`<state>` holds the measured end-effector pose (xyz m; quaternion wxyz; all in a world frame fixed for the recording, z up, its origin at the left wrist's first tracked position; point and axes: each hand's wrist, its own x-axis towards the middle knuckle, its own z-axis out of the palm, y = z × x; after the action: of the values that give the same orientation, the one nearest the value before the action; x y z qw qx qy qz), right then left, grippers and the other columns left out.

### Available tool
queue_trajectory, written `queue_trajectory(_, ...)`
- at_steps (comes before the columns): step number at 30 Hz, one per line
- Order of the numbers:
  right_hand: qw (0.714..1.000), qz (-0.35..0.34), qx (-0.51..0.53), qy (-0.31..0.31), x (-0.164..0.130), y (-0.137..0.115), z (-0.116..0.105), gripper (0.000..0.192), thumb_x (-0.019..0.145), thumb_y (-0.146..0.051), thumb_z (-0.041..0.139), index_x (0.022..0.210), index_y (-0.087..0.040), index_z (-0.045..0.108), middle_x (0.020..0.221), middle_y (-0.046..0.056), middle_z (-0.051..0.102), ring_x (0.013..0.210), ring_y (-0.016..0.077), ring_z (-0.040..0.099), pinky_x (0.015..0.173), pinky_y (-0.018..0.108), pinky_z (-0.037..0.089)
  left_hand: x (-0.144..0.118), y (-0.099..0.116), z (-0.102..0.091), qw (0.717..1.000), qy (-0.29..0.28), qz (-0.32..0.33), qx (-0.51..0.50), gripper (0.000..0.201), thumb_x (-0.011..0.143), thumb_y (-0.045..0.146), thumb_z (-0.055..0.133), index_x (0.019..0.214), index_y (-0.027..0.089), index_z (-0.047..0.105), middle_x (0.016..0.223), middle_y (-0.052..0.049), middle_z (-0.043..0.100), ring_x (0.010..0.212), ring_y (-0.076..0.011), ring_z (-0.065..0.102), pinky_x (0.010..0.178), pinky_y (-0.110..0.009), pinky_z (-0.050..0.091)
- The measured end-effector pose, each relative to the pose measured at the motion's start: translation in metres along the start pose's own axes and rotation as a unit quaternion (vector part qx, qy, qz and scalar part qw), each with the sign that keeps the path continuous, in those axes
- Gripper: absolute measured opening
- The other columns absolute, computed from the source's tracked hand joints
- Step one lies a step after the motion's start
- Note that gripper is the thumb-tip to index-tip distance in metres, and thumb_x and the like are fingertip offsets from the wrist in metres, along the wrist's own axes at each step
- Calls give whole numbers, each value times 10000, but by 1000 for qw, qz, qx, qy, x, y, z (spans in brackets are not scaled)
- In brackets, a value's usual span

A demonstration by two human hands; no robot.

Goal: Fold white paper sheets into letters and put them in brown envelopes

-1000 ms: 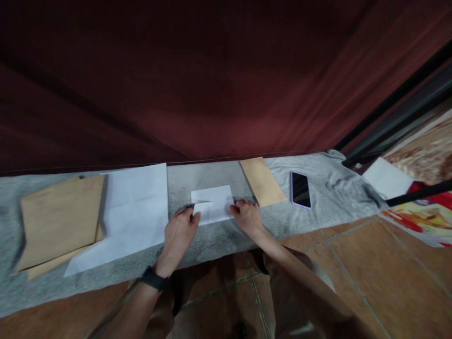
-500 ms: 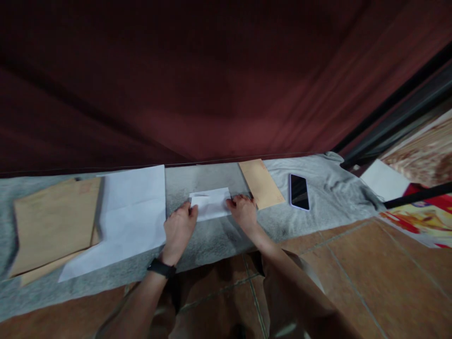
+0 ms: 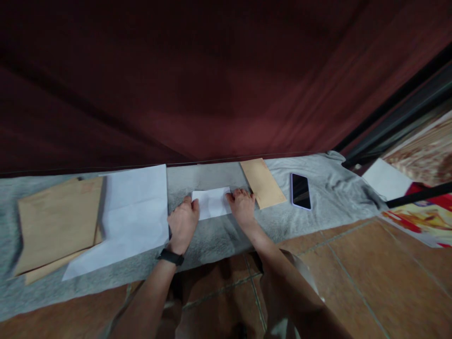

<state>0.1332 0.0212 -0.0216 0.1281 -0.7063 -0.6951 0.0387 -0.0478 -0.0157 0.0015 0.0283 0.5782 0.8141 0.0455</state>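
Between the 2 hands, a folded white paper (image 3: 212, 203) is lying flat on the grey cloth (image 3: 318, 207), its long axis running left to right from one set of fingertips to the other. The left hand (image 3: 183, 223) is pressing down on the paper's left end, fingers held together and laid flat, pinching nothing. The right hand (image 3: 243, 207) is pressing on the right end, its fingers curled close together on the edge. Both hands are equally near, each touching its own end. Just right of the right fingers a tan envelope (image 3: 263, 182) is lying, with a phone (image 3: 301, 190) beyond it. Left of the left fingers a large white sheet (image 3: 134, 214) is resting, overlapping brown envelopes (image 3: 58, 221).
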Motion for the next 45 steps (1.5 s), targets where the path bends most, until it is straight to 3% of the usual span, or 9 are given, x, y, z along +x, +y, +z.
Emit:
queue_trajectory(5,999,-13,20,39,-3,-8,-6,268,1004,-382,528,1087,-162,656,1075,152,690,1054,311,611,944,459,418,-1,1,-1,1000,3,8,12,452,1021,431,298,1152,176,647,846,-141,757,826,-307,744,691,-367,527)
queue_trajectory(10,980,-164,107,39,-13,-22,1,365,1040,-292,428,1346,-159,574,1426,132,576,1313,253,509,1094,410,395,-3,2,-2,1000,13,20,17,455,1028,407,279,1184,162,629,851,-148,758,821,-313,748,688,-366,526)
queue_trajectory(13,974,-200,103,4,-20,-27,12,466,1056,-337,400,1444,-104,506,1542,130,478,1426,254,413,1181,409,326,-4,3,-2,999,11,28,22,465,1032,398,265,1190,144,621,848,-159,754,830,-313,748,690,-361,524)
queue_trajectory(18,977,-197,71,-23,-26,-27,22,548,1068,-396,365,1531,-108,406,1608,120,377,1493,252,330,1227,435,263,-4,3,-1,999,1,27,28,463,1036,393,244,1181,143,605,835,-155,747,811,-316,742,673,-365,519)
queue_trajectory(21,978,-198,59,-26,-27,-27,23,567,1069,-399,349,1549,-97,373,1620,121,342,1511,249,296,1237,437,243,-5,2,-3,999,18,29,27,444,1029,378,269,1198,121,589,861,-164,738,859,-317,727,743,-390,522)
queue_trajectory(26,978,-197,47,-39,-27,-27,24,583,1065,-382,344,1562,-78,337,1638,123,286,1530,245,247,1251,439,215,-6,13,1,990,81,115,-8,431,1008,295,310,1277,81,569,1217,-219,670,1188,-328,607,1000,-453,453)
queue_trajectory(30,974,-214,40,-61,-27,-26,20,558,1038,-236,334,1578,-96,306,1652,106,249,1537,227,227,1258,432,194,-10,29,21,971,63,218,-78,535,1026,322,268,1471,84,445,1538,-163,482,1446,-270,407,1191,-435,312)
queue_trajectory(36,974,-215,45,-58,-26,-23,19,538,1045,-210,284,1567,-94,331,1644,97,278,1528,217,254,1255,415,196,-16,30,40,982,41,177,-56,649,1031,410,219,1534,18,344,1617,-189,346,1539,-275,233,1259,-458,170)
queue_trajectory(45,985,-168,34,-17,-17,-3,23,560,1075,-388,321,1561,-112,348,1629,106,315,1507,262,303,1238,461,212,-17,23,43,989,44,132,-56,642,1007,341,276,1535,-23,314,1626,-229,296,1543,-299,212,1258,-478,192)
